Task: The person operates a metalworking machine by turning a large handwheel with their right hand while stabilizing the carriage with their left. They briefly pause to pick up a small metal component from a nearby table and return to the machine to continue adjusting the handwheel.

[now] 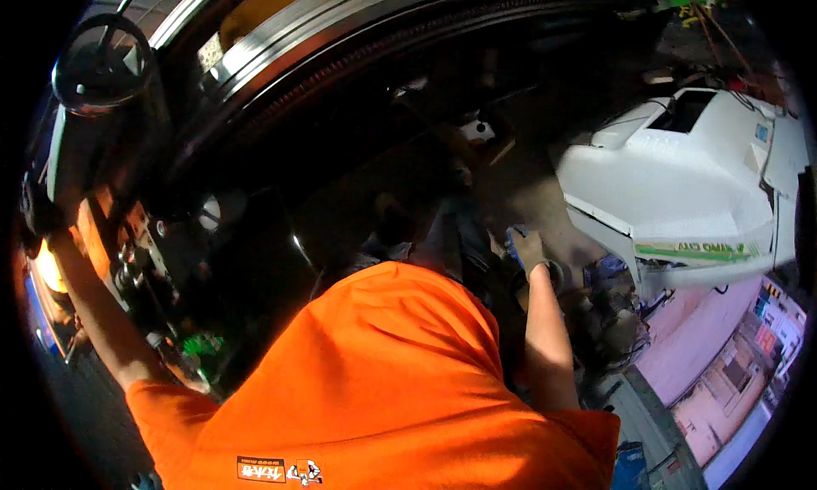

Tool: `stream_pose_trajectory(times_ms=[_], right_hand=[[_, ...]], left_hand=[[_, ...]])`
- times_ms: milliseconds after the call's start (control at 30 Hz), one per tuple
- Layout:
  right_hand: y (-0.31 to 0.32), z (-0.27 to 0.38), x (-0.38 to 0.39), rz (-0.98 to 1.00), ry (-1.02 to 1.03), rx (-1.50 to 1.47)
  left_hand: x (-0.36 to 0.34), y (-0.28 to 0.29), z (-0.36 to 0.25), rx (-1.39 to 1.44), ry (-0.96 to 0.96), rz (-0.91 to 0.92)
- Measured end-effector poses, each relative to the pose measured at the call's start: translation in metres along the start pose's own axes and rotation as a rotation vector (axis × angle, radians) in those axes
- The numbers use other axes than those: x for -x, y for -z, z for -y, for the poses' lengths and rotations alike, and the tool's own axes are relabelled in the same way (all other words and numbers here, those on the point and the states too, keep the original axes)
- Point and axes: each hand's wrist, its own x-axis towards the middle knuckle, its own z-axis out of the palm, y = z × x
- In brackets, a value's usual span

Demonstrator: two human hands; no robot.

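My left arm reaches out to the far left, where my left hand (40, 211), dark in shadow, is up against the machine below its handwheel (104, 65). Its fingers are lost in the dark, so whether it grips a part there cannot be made out. Low at my right side hangs my right hand (527, 247) in a pale work glove with blue on the fingers. Those fingers look loosely extended, and nothing shows in them. A dark round rim (555, 275) lies beside the right wrist.
A long metal machine bed (298, 43) with a toothed rack beneath crosses ahead of me. At right stands a white moulded housing (681, 175) with a green stripe. Jumbled parts (617, 320) lie below it. A white piece (477, 128) sits in the shadow under the bed.
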Motion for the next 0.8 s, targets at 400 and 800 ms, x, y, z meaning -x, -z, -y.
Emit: stream_pose_trajectory(times_ms=[400,800], right_hand=[[0.075,-0.033,-0.191,0.342,-0.072,-0.017],[0.179,-0.015,-0.299,0.526,-0.088,0.122]], left_hand=[[0.257,0.034,-0.230,0.352,0.110,0.113],[0.456,0.007,-0.473,0.681,0.935,0.777]])
